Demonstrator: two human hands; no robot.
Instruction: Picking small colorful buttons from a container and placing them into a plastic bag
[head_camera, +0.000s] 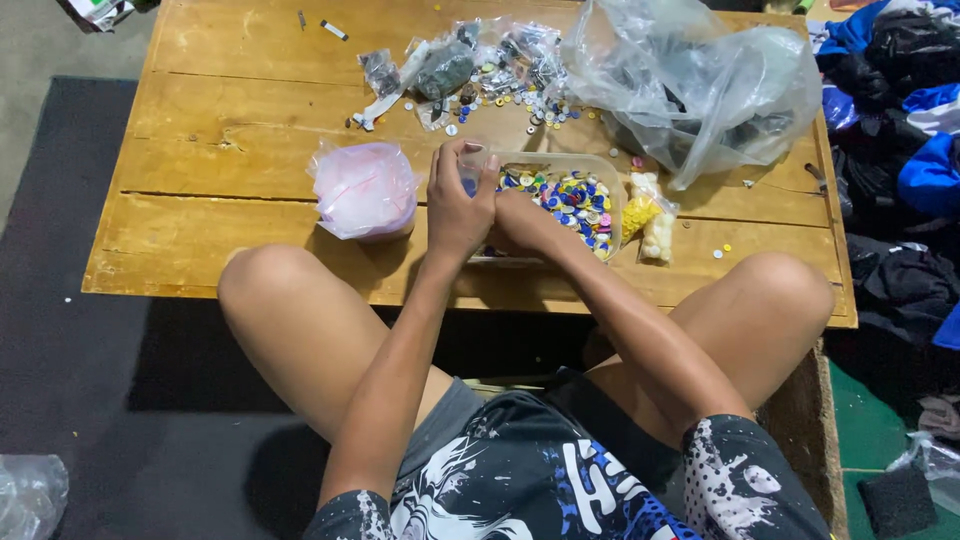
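A clear plastic tray (612, 190) full of colourful buttons sits on the low wooden table (230, 110) in front of me. My left hand (455, 205) grips a small clear bag at the tray's left end, fingers curled over its top. Tucked behind the left hand, my right hand (520, 222) rests at the tray's near-left edge, and what its fingers hold is hidden. A small bag of yellow and cream pieces (648, 215) lies just right of the tray.
A pink-white bag (365, 188) stands left of my hands. Small clear packets and loose buttons (490, 75) litter the table's far side beside a large crumpled clear bag (700, 80). Clothes (900, 120) are piled at right. My bent knees flank the table's near edge.
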